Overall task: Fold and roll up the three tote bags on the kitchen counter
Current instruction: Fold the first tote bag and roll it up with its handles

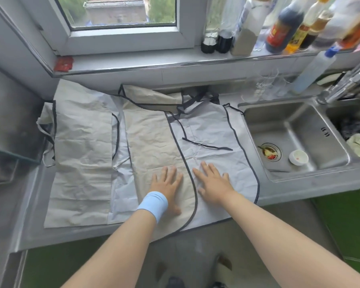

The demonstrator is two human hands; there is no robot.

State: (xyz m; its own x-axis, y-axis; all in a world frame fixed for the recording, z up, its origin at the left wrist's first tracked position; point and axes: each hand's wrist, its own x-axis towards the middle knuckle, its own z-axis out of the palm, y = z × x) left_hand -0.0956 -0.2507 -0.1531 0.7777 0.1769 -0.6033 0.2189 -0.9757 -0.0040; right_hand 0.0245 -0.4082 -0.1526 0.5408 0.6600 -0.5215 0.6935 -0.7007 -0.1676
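Looking down on three tote bags laid flat and overlapping on the kitchen counter [279, 192]: a plain beige bag [81, 142] at the left, a trimmed beige bag [154, 142] in the middle, and a grey bag [212, 129] at the right, partly under the middle one's dark-edged side and reaching the counter's edge beside the sink [295, 129]. Pressing down with both palms — left hand [167, 183], blue wristband [153, 204] at the wrist, on the trimmed beige bag; right hand [213, 181] just beside it on the grey bag. Fingers of both straight and slightly apart, gripping nothing. Reads as smoothing ahead of a first fold; nothing folded or rolled yet, so hardly begun. Next, probably: free one bag from the overlap, pinch a long side and carry it across to narrow the cloth, lay the loose handles bunched near the wall inward, then roll. Thin, creased fabric — likely to slide and drag its neighbour. Farther out, a small white cup [298, 156] in the sink and bottles [285, 28] along the windowsill [133, 61].
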